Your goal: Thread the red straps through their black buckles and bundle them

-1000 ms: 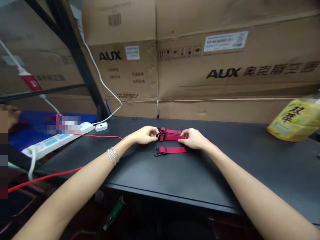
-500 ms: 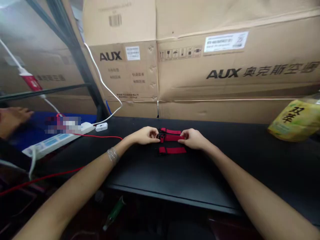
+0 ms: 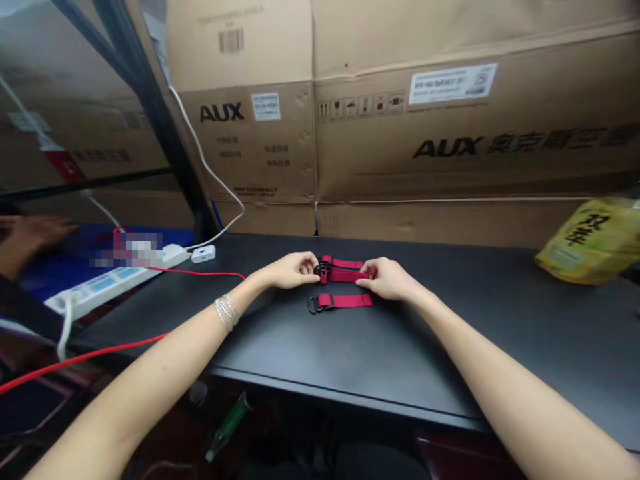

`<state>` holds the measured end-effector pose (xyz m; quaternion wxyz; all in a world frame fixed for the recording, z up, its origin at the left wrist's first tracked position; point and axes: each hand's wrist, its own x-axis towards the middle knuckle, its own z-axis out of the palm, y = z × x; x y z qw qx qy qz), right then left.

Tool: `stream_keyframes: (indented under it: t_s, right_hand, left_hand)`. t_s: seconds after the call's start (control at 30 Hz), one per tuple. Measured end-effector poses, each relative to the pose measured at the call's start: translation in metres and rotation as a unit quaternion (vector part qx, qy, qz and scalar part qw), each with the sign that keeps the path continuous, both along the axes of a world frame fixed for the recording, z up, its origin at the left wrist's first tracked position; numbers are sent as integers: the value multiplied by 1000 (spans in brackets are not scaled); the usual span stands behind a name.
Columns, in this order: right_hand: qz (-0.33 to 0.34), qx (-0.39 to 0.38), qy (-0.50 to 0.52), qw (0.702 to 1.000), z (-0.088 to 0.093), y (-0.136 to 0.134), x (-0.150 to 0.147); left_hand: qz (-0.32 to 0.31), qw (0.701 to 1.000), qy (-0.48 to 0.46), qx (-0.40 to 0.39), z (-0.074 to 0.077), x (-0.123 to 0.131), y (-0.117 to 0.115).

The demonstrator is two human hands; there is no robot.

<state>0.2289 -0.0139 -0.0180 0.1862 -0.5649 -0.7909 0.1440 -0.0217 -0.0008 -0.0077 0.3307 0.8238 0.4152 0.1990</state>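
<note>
Three short red straps with black rings lie side by side on a black table (image 3: pixel 350 360). My left hand (image 3: pixel 290 270) pinches the black ring end of the middle red strap (image 3: pixel 345 275). My right hand (image 3: pixel 387 279) pinches the same strap's other end. A second red strap (image 3: pixel 343 301) lies loose just in front of it, its black ring pointing left. Another red strap (image 3: pixel 345 263) lies just behind, partly hidden by the hands. A silver bracelet sits on my left wrist.
Large AUX cardboard boxes (image 3: pixel 400 133) wall off the table's far edge. A yellow-green packet (image 3: pixel 590 240) rests at the right. A white power strip (image 3: pixel 115 277), white adapter (image 3: pixel 203 253) and red cable (image 3: pixel 100 350) lie at the left. Another person's hand (image 3: pixel 27 237) shows blurred at far left.
My hands have stayed on the middle strap with only slight finger movement. The other person's hand at far left has shifted.
</note>
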Motion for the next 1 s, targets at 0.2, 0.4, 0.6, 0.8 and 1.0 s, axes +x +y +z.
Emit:
stream_keyframes:
  t_s: [0.2, 0.4, 0.6, 0.8, 1.0]
  right_hand:
    - [11, -6, 11, 1000, 2, -2, 0]
    - [60, -22, 45, 997, 3, -4, -2]
    - [90, -40, 68, 993, 2, -4, -3]
    - [89, -32, 65, 993, 2, -4, -2]
    - [75, -34, 57, 995, 3, -5, -4]
  left_hand:
    - [-6, 1000, 14, 15, 1, 0, -2]
    - [-7, 996, 75, 39, 5, 0, -3]
    - [-8, 994, 92, 51, 6, -1, -2]
    - [-5, 994, 97, 51, 6, -1, -2]
    - [0, 994, 95, 62, 7, 0, -2]
